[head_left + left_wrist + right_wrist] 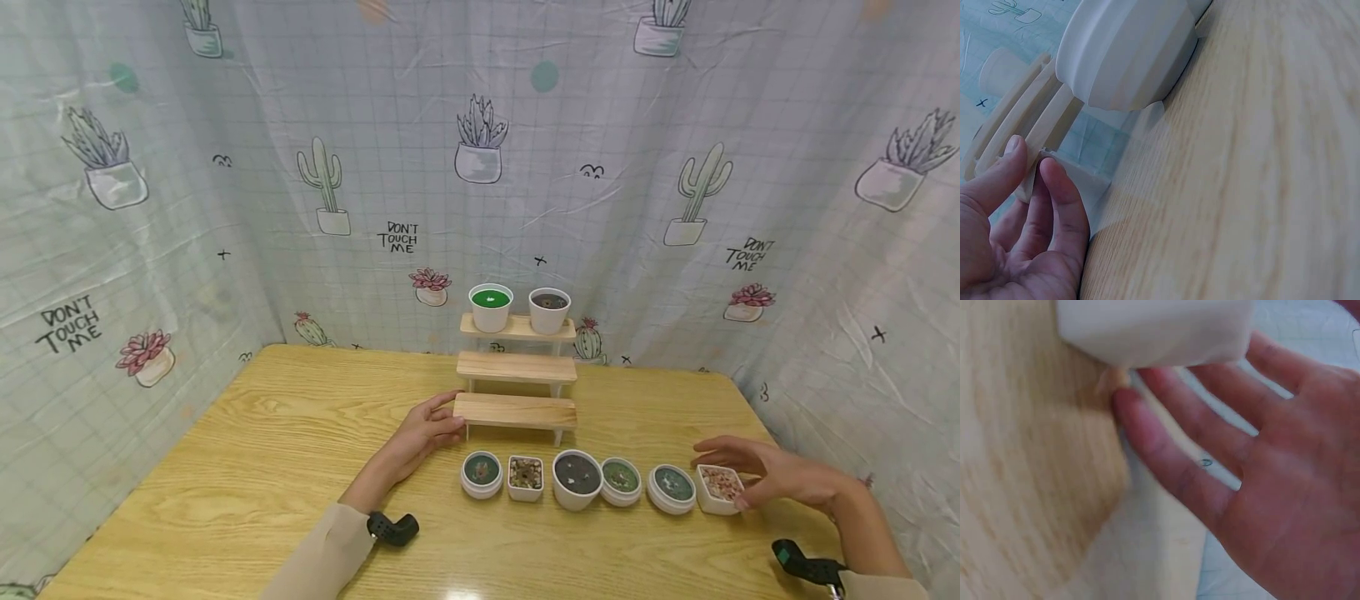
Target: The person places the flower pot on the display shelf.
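Observation:
The left hand (426, 431) is at the left end of a three-step wooden display stand (517, 410). Its thumb lies on top of the lowest board (1054, 122) and its fingers curl beneath, pinching the end. At the right end of a row of pots, the right hand (783, 475) spreads around a square white pot of pinkish gravel (722, 485). Its thumb is right at the pot's near corner, and the other fingers reach past the far side. In the right wrist view those fingers are fairly straight behind the white pot (1154, 331), which hides some fingertips.
Along the row stand a round pot (482, 475), a square pot of pebbles (525, 477), a taller cup-shaped pot (577, 481) and two round green-topped pots (621, 482), (671, 489). A green-filled pot (491, 308) and a dark-filled pot (550, 312) stand on the top step. Behind hangs a printed curtain (390, 167).

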`<action>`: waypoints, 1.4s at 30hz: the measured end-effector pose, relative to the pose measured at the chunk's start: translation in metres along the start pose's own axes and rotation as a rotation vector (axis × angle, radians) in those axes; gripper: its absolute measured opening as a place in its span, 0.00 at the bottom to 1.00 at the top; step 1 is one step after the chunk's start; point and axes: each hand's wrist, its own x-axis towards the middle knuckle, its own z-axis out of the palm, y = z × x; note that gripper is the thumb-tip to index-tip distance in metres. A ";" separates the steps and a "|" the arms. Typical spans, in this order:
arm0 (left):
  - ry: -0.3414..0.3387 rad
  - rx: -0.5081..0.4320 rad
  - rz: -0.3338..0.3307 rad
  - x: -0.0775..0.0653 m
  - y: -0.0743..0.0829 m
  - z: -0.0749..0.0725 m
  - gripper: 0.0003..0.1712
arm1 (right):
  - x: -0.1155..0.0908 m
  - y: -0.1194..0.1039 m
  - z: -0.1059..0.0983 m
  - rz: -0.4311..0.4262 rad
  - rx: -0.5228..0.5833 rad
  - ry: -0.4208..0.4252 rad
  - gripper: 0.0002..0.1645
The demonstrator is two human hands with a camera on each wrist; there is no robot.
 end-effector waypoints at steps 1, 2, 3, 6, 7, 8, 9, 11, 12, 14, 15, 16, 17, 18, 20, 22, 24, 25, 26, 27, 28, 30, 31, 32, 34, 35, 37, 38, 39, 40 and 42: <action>-0.002 0.001 0.001 0.000 0.000 0.000 0.44 | 0.000 0.001 0.000 0.000 0.013 -0.006 0.47; -0.004 0.002 0.003 0.000 0.000 0.000 0.44 | 0.000 0.002 0.000 -0.007 0.025 -0.016 0.47; -0.005 0.003 0.004 0.000 0.000 -0.001 0.44 | 0.001 0.003 0.000 -0.014 0.037 -0.025 0.47; -0.005 0.006 0.009 0.001 0.001 0.000 0.44 | 0.002 0.006 -0.001 -0.037 0.056 -0.045 0.47; -0.005 0.007 0.010 0.001 0.001 0.000 0.44 | 0.003 0.008 -0.001 -0.040 0.053 -0.043 0.47; -0.005 0.006 0.011 0.001 0.001 0.000 0.44 | 0.003 0.009 -0.002 -0.040 0.052 -0.045 0.46; -0.005 0.004 0.010 0.001 0.002 0.000 0.45 | 0.003 0.009 -0.002 -0.030 0.052 -0.045 0.46; -0.005 0.003 0.009 0.001 0.002 0.001 0.45 | 0.003 0.011 -0.003 -0.005 0.047 -0.043 0.44; -0.004 0.002 0.008 0.002 0.003 0.001 0.45 | 0.003 0.011 -0.003 0.010 0.047 -0.042 0.43; -0.006 0.001 0.007 0.002 0.003 0.001 0.45 | 0.002 0.011 -0.003 0.043 0.062 -0.041 0.41; -0.007 0.003 0.007 0.002 0.003 0.001 0.45 | 0.002 0.010 -0.003 0.055 0.070 -0.040 0.40; -0.008 0.006 0.006 0.003 0.003 0.001 0.44 | 0.001 0.010 -0.002 0.063 0.081 -0.039 0.39; -0.009 0.008 0.006 0.003 0.002 0.001 0.44 | 0.001 0.010 -0.002 0.073 0.098 -0.039 0.37; -0.010 0.009 0.006 0.003 0.002 0.000 0.44 | 0.000 0.010 -0.001 0.081 0.115 -0.040 0.36; -0.014 0.014 0.008 0.003 0.001 0.000 0.44 | -0.001 0.010 -0.001 0.087 0.137 -0.038 0.34; -0.013 0.017 0.009 0.003 0.000 0.000 0.44 | -0.001 0.010 -0.001 0.097 0.154 -0.036 0.34; -0.012 0.019 0.010 0.003 -0.001 -0.001 0.44 | -0.001 0.010 -0.001 0.098 0.153 -0.032 0.34; -0.011 0.021 0.010 0.002 -0.001 -0.001 0.44 | -0.001 0.011 -0.001 0.095 0.148 -0.030 0.34; -0.010 0.020 0.011 0.002 -0.001 -0.001 0.43 | -0.001 0.011 -0.001 0.094 0.143 -0.028 0.34; -0.010 0.021 0.011 0.002 -0.001 -0.001 0.43 | -0.001 0.011 -0.001 0.094 0.141 -0.026 0.34; -0.010 0.021 0.011 0.001 -0.001 -0.001 0.43 | -0.001 0.011 -0.001 0.094 0.138 -0.024 0.34; -0.009 0.018 0.012 0.001 -0.001 -0.001 0.43 | -0.001 0.012 -0.001 0.094 0.132 -0.018 0.34; -0.008 0.016 0.011 0.001 -0.001 -0.001 0.43 | -0.001 0.012 0.000 0.095 0.130 -0.015 0.34; -0.008 0.015 0.011 0.001 -0.002 -0.001 0.43 | -0.001 0.012 0.000 0.095 0.128 -0.012 0.33; -0.007 0.012 0.009 0.001 -0.002 -0.001 0.43 | -0.001 0.011 0.000 0.089 0.119 -0.009 0.33; -0.006 0.011 0.008 0.001 -0.002 -0.001 0.43 | -0.001 0.011 0.000 0.087 0.116 -0.008 0.33; -0.006 0.013 0.008 0.001 -0.002 -0.001 0.43 | 0.000 0.009 0.000 0.079 0.111 -0.008 0.32; -0.005 0.014 0.007 0.001 -0.002 -0.001 0.43 | 0.000 0.009 0.000 0.067 0.106 -0.010 0.31; -0.004 0.014 0.007 0.001 -0.002 -0.001 0.43 | 0.000 0.008 0.000 0.056 0.104 -0.013 0.31; -0.003 0.014 0.007 0.001 -0.002 -0.001 0.43 | 0.000 0.007 0.000 0.048 0.106 -0.016 0.30; -0.001 0.015 0.006 0.001 -0.002 0.000 0.43 | 0.001 0.005 0.000 0.024 0.101 -0.021 0.30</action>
